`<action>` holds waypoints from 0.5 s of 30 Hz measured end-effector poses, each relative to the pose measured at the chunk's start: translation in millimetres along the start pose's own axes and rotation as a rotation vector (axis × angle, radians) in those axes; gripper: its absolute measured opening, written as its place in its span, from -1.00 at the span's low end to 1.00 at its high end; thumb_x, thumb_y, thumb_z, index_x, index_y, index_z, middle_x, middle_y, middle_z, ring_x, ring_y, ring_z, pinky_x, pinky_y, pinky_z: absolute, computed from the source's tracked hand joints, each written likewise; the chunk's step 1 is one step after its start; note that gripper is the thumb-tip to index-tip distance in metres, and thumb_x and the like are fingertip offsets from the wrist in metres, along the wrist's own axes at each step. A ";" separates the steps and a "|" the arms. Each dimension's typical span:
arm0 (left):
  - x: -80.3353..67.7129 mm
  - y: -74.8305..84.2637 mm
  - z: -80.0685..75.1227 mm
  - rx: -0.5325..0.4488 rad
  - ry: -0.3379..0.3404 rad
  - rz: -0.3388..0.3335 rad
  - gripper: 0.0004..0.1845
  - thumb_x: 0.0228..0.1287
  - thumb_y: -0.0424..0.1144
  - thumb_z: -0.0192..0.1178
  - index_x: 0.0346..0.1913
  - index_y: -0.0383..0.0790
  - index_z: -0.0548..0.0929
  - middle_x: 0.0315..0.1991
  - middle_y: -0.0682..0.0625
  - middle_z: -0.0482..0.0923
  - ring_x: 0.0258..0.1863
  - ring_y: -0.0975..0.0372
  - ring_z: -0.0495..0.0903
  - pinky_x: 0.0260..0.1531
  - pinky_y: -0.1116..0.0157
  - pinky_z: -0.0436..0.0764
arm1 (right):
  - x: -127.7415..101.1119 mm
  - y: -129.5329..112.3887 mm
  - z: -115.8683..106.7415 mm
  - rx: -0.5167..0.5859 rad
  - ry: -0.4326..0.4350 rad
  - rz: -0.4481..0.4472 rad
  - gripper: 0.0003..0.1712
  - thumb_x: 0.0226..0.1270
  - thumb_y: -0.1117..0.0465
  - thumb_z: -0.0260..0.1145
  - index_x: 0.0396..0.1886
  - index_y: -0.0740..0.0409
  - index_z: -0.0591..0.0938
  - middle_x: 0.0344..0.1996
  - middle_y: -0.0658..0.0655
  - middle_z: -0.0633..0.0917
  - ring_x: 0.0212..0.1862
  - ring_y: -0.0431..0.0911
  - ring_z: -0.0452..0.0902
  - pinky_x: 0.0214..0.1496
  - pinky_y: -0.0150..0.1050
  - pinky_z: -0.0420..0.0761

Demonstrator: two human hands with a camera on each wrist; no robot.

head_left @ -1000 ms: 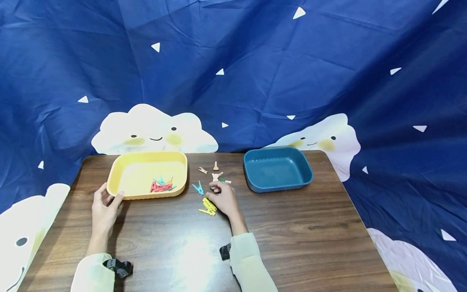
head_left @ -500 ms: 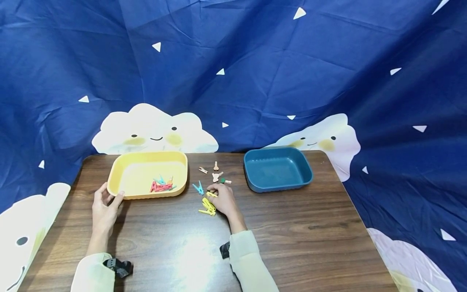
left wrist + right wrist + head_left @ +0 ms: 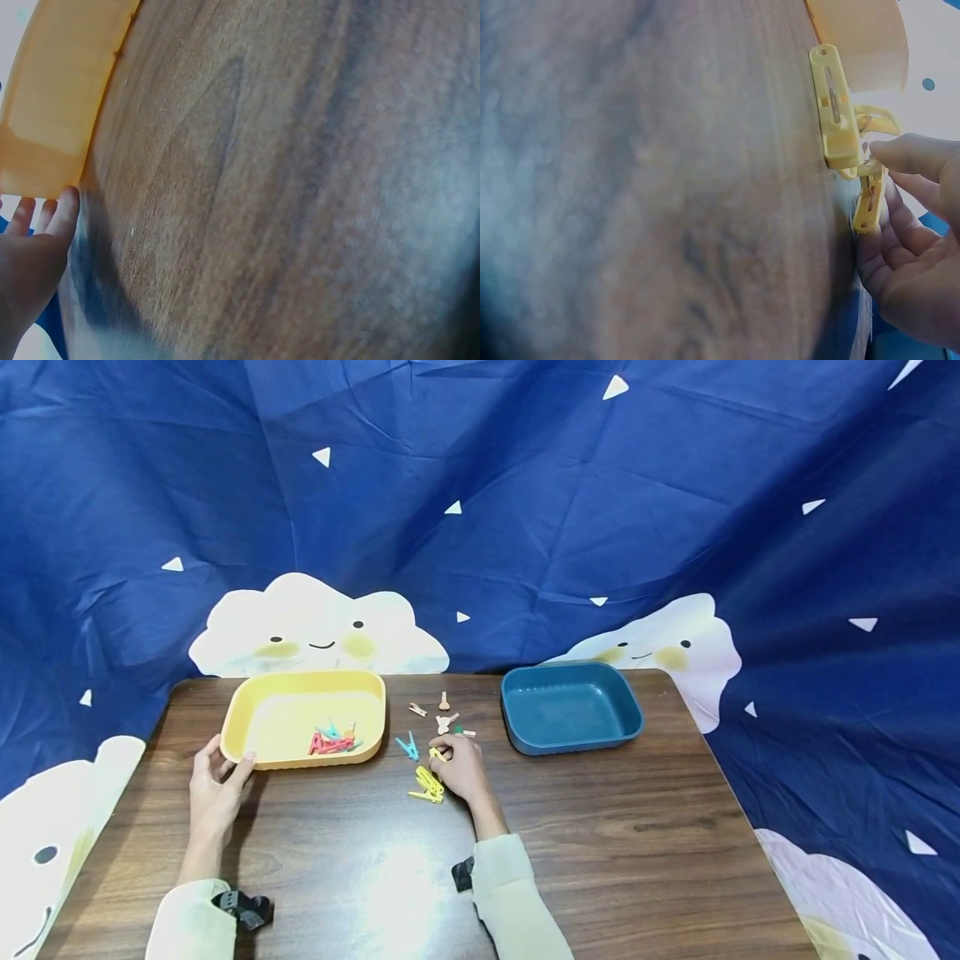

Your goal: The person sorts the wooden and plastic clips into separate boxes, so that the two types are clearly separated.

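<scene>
My right hand [image 3: 461, 770] pinches a yellow clothespin [image 3: 868, 199] between thumb and fingers, low over the table. Just below it in the head view lie several yellow clothespins [image 3: 428, 783]; one of them [image 3: 834, 112] shows large in the right wrist view. A light blue clothespin [image 3: 407, 747] rests to the left of the hand. My left hand [image 3: 213, 797] holds the near left corner of a yellow tray [image 3: 300, 762], thumb against the front wall and fingers at the left side. Inside the tray are red clothespins [image 3: 330, 744] and light blue ones [image 3: 328, 729].
Several small wooden clips [image 3: 443, 724] lie beyond the right hand, one with a green piece [image 3: 459, 729]. A dark blue tray [image 3: 573, 745] stands to the right, with nothing visible in it. A blue cloth with clouds [image 3: 480, 527] hangs behind the table [image 3: 637, 835].
My right hand has drawn slightly away from the pile; the yellow clothespin came into view between its fingers and has turned. The left hand and the tray stay where they were.
</scene>
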State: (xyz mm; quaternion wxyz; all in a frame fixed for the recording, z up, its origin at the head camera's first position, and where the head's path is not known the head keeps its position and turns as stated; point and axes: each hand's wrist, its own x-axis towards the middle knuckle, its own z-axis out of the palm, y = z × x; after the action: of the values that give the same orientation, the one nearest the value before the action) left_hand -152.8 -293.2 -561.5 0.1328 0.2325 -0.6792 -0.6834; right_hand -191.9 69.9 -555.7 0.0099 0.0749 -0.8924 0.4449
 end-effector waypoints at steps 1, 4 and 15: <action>-0.1 -0.1 -0.2 0.007 -0.001 -0.002 -0.23 0.39 -0.41 0.25 0.57 -0.19 0.15 0.33 -0.07 0.30 0.18 0.26 0.39 -0.16 0.67 0.54 | -0.1 0.0 -0.1 0.010 0.007 0.002 -0.75 0.14 0.39 0.47 -0.14 0.23 0.77 -0.31 0.08 0.67 -0.31 -0.13 0.53 -0.25 -0.33 0.53; -0.4 -0.3 -0.9 0.038 -0.002 -0.002 -0.22 0.40 -0.39 0.25 0.58 -0.19 0.14 0.38 -0.13 0.27 0.19 0.25 0.38 -0.16 0.68 0.52 | 0.1 0.3 -0.4 0.030 0.024 0.004 -0.74 0.12 0.40 0.49 -0.15 0.24 0.77 -0.33 0.08 0.67 -0.31 -0.13 0.54 -0.25 -0.33 0.54; -0.9 0.0 0.0 -0.013 0.000 -0.016 -0.22 0.38 -0.42 0.26 0.57 -0.16 0.16 0.34 -0.06 0.29 0.18 0.28 0.37 -0.19 0.66 0.55 | 2.5 1.4 -0.8 0.067 0.045 0.032 -0.72 0.12 0.38 0.51 -0.12 0.25 0.77 -0.33 0.06 0.70 -0.33 -0.17 0.58 -0.24 -0.34 0.57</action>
State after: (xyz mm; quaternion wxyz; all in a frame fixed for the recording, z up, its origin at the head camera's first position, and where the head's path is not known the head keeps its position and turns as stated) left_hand -152.0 -292.8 -561.4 0.1288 0.2368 -0.6731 -0.6887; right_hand -194.6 71.0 -556.1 0.0203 0.0510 -0.8776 0.4763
